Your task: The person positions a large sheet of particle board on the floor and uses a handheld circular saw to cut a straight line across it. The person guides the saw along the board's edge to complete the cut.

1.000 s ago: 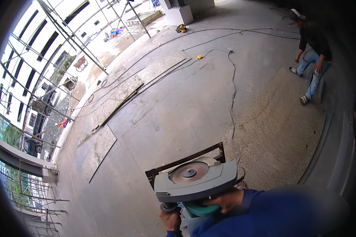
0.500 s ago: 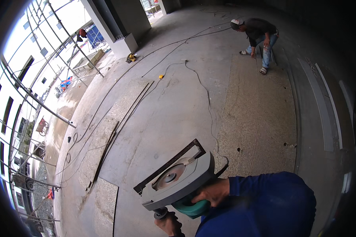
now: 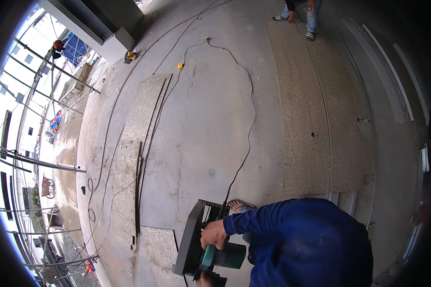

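My right hand (image 3: 214, 235) is closed around the handle of a corded circular saw (image 3: 227, 256) with a green motor housing and a dark grey guard. Below it, at the lower edge, my left hand (image 3: 209, 279) is closed at the saw's front end; its fingers are partly cut off by the frame. The saw is held in front of my blue-sleeved body, its guard facing left. From its back a black cord (image 3: 248, 138) runs off across the floor. A narrow speckled board (image 3: 159, 251) lies just left of the saw. The blade is hidden.
Two long brown boards (image 3: 301, 110) lie side by side at right, holes in their surface. A co-worker (image 3: 301, 9) bends at their far end. More speckled strips (image 3: 124, 191) and loose cables lie at left, before scaffolding (image 3: 57, 165). A yellow power tool (image 3: 130, 56) rests by a column.
The saw has turned in my hands from blade side showing to motor side showing. My view has tilted down and shifted, so the co-worker now sits at the top edge. My foot has come into view.
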Motion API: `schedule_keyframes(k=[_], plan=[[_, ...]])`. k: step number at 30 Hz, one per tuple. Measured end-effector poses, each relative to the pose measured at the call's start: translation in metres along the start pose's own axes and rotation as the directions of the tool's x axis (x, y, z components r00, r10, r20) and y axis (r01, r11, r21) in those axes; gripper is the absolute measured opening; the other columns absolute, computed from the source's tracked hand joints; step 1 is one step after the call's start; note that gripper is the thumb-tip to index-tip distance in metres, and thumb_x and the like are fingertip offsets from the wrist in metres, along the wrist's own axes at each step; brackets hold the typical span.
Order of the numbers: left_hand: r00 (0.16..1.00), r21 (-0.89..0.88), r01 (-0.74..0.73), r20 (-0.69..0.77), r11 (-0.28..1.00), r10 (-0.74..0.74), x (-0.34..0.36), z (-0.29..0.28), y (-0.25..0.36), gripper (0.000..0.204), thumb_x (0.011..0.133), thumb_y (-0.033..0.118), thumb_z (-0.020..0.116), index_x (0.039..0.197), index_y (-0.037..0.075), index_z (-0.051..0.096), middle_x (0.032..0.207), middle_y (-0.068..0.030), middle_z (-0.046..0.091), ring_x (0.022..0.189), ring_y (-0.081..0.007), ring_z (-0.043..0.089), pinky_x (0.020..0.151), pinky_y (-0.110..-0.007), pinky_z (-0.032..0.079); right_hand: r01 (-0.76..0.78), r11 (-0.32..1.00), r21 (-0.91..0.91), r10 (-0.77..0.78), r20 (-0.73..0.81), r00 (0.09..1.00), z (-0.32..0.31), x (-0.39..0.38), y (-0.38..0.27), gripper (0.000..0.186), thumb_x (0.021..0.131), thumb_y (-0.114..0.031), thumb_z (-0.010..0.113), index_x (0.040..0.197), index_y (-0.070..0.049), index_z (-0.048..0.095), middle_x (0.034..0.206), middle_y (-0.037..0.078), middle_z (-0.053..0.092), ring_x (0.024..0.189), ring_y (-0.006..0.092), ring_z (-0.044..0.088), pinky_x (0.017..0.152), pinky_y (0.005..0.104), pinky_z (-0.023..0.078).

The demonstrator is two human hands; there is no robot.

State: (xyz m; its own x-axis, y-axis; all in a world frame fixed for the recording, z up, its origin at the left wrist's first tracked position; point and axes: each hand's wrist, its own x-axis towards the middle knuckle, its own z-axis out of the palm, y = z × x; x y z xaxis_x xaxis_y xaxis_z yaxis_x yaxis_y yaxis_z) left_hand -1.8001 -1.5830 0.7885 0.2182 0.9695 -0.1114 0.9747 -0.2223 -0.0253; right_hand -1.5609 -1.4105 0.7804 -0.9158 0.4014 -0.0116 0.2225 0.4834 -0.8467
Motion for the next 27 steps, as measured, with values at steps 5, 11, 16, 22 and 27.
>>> schedule_keyframes(k=[5,11,16,22,27], plan=[[0.928,-0.063,0.154,0.352,0.986,-0.122,0.047,0.082,-0.11,0.012,0.056,0.014,0.066,0.067,0.012,0.063,0.063,-0.0049,0.06,0.06,-0.023,0.058,0.054,-0.038,0.046,-0.162,0.984,0.072,0.163,-0.016,0.986,0.073,0.118,0.111,0.039,0.06,-0.016,0.064,0.099,-0.012,0.065,0.086,0.014,0.066,0.084,0.0333,0.064,0.07,0.0452,0.05],[0.789,-0.351,0.527,0.54,0.774,-0.292,0.135,0.165,-0.168,0.013,0.073,0.013,0.057,0.075,0.001,0.063,0.07,-0.0092,0.064,0.062,-0.0178,0.06,0.053,-0.034,0.047,-0.606,0.73,0.315,0.682,-0.279,0.677,0.126,0.112,0.19,0.051,0.07,-0.019,0.059,0.121,-0.02,0.055,0.105,0.012,0.064,0.1,0.0331,0.059,0.084,0.0445,0.048],[0.39,-0.586,0.759,0.758,-0.284,-0.523,0.199,0.26,-0.205,0.012,0.073,0.008,0.056,0.072,-0.003,0.06,0.071,-0.0093,0.06,0.061,-0.0195,0.059,0.052,-0.033,0.048,-0.635,-0.032,0.772,0.964,-0.145,-0.225,0.219,-0.019,0.151,0.044,0.078,-0.026,0.061,0.118,-0.006,0.059,0.105,0.015,0.066,0.098,0.0277,0.063,0.087,0.0344,0.048],[0.354,-0.553,0.679,0.823,-0.483,-0.444,0.293,0.37,-0.272,0.013,0.079,0.009,0.053,0.073,0.0,0.06,0.064,-0.007,0.056,0.051,-0.0185,0.054,0.046,-0.033,0.045,-0.196,-0.516,0.834,0.734,0.313,-0.603,0.44,-0.053,-0.065,0.035,0.079,-0.007,0.065,0.112,0.002,0.058,0.078,0.022,0.063,0.059,0.0296,0.063,0.052,0.0447,0.05],[0.406,-0.68,0.554,0.724,-0.479,-0.557,0.351,0.444,-0.284,0.018,0.075,0.008,0.062,0.062,-0.004,0.059,0.062,-0.0097,0.058,0.048,-0.0173,0.052,0.043,-0.032,0.04,0.304,-0.488,0.818,0.796,0.56,-0.229,0.6,-0.036,-0.25,0.038,0.077,-0.007,0.067,0.112,0.002,0.055,0.073,0.023,0.062,0.056,0.0355,0.061,0.048,0.0504,0.048]])
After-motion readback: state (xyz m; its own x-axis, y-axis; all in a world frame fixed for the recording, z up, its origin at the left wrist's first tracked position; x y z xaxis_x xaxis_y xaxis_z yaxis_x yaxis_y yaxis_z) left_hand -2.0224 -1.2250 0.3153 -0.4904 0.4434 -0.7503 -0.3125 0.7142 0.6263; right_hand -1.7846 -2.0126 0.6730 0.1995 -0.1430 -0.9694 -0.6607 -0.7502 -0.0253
